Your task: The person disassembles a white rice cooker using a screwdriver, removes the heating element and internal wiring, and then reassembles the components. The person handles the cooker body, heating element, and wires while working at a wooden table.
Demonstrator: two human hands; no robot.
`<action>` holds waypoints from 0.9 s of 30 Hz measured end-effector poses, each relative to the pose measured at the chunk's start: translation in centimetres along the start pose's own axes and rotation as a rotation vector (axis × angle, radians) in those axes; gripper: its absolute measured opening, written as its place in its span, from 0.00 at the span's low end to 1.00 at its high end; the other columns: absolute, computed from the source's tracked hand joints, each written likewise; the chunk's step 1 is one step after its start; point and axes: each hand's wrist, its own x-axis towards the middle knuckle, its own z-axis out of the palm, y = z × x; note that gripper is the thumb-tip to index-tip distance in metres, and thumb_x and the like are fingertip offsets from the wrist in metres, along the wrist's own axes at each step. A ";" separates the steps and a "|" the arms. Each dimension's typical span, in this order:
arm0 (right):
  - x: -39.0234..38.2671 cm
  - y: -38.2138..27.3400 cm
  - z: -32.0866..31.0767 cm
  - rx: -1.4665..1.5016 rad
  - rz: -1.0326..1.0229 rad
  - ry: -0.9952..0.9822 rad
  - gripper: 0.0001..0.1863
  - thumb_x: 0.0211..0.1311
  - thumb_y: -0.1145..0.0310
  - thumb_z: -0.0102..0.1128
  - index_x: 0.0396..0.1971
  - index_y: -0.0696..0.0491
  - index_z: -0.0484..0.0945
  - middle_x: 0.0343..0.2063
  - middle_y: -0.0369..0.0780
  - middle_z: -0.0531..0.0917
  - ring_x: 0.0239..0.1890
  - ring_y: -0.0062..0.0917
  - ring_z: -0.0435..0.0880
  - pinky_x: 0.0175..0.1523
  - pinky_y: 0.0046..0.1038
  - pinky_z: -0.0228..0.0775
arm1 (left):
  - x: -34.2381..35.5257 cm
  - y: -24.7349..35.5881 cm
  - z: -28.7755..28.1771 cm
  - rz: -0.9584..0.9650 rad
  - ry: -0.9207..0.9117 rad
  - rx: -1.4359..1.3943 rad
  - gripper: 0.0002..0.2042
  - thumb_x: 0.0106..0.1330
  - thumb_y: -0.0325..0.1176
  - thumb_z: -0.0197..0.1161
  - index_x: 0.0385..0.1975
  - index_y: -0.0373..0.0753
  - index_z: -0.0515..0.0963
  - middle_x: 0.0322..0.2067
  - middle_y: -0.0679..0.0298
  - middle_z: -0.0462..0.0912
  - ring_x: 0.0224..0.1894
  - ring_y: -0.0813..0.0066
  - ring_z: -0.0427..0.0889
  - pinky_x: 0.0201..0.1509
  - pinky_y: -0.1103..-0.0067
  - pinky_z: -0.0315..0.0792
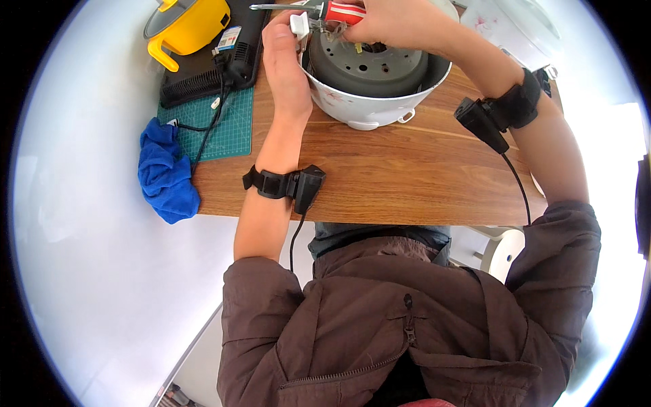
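A white rice cooker shell (369, 112) with a flower print stands at the far edge of the view. Inside it shows a grey metal drum (400, 71) with several holes. My right hand (397, 24) is closed around a red-handled screwdriver (344, 13), its shaft pointing left over the rim. My left hand (285, 57) lies against the shell's left side, fingers curled by a small white plastic part (299, 25). Small metal pieces (332, 28) sit between the hands, partly hidden by the fingers. The screwdriver's tip touches nothing that I can see.
To the left, a yellow pot (193, 30) rests on a black flat appliance (237, 57) with a cord. A green cutting mat (234, 132) and a blue cloth (166, 173) lie near the table's left edge. A clear-and-white lid (512, 30) is at the far right.
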 end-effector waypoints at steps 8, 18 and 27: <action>-0.2 -0.6 1.2 -0.036 0.024 0.073 0.12 0.52 0.66 0.66 0.34 0.57 0.87 0.27 0.51 0.87 0.31 0.41 0.89 0.41 0.40 0.79 | -0.6 0.4 0.8 0.069 0.136 0.143 0.22 0.83 0.48 0.48 0.64 0.37 0.71 0.58 0.59 0.78 0.59 0.70 0.79 0.64 0.69 0.73; -0.3 -1.0 2.3 -0.165 -0.022 0.179 0.12 0.51 0.66 0.64 0.30 0.59 0.86 0.28 0.54 0.86 0.35 0.50 0.87 0.44 0.46 0.78 | -0.2 2.0 0.8 -0.194 0.246 -0.046 0.18 0.81 0.40 0.53 0.59 0.33 0.75 0.51 0.60 0.84 0.51 0.72 0.83 0.58 0.74 0.76; -0.4 -0.9 2.1 -0.192 -0.027 0.204 0.11 0.50 0.66 0.64 0.28 0.59 0.84 0.29 0.54 0.86 0.36 0.51 0.86 0.45 0.47 0.77 | 0.4 2.5 -1.1 -0.301 0.125 -0.035 0.16 0.79 0.40 0.57 0.55 0.35 0.79 0.40 0.65 0.86 0.39 0.80 0.81 0.46 0.80 0.74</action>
